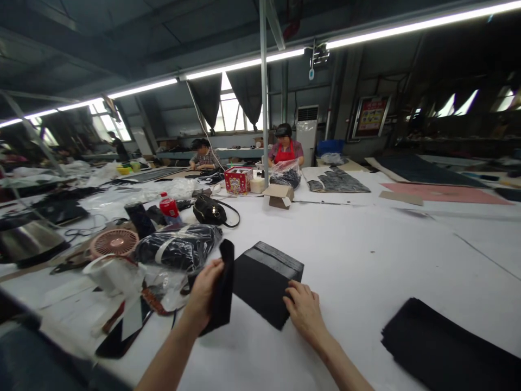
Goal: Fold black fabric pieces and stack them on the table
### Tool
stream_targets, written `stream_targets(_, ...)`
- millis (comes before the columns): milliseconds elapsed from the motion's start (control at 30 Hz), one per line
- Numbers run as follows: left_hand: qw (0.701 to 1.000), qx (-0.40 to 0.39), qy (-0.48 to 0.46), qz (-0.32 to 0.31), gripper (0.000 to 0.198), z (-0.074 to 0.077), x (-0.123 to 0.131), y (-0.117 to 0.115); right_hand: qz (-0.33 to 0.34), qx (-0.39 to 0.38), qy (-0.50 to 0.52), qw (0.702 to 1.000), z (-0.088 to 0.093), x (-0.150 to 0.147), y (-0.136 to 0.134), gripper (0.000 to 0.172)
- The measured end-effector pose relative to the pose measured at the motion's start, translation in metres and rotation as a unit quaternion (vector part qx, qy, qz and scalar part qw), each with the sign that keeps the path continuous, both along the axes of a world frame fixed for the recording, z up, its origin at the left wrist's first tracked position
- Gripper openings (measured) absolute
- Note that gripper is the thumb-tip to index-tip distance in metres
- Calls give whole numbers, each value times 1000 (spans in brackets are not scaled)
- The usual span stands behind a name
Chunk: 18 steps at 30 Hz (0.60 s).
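Clamping a steeply tilted black sheet [224, 293], the left hand [207, 288] is sitting left of the black panel [260, 279]. Right hand [304, 309] is closer, touching its right edge; can't tell if that grip's closed. Panel's lying toward the tabletop's [252, 358] near edge.

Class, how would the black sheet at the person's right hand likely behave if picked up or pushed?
The black sheet would probably feel light, as it looks thin. It may flex rather than stay rigid: the black piece in the left hand curves near its top. Lying flat on the white table, it seems likelier to slide than roll.
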<state>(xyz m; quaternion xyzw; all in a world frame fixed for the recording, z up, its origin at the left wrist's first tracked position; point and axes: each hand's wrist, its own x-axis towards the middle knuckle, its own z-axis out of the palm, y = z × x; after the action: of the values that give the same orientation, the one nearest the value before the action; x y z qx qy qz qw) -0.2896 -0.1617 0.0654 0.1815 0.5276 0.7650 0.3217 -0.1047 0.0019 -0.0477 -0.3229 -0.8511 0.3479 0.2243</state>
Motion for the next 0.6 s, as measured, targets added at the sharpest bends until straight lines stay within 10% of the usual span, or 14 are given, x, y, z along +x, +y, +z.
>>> stream_targets(133,960,-66,192,-194,16,-47,109,24,14,-206,20,978,11,41,6,55)
stream_targets(300,823,4,415,-388,13,-106,211,28,66,-450,36,890,18,127,10,61)
stream_targets(600,670,-116,683,-267,35,-108,179,46,-96,-250,3,964,-6,155,-9,26)
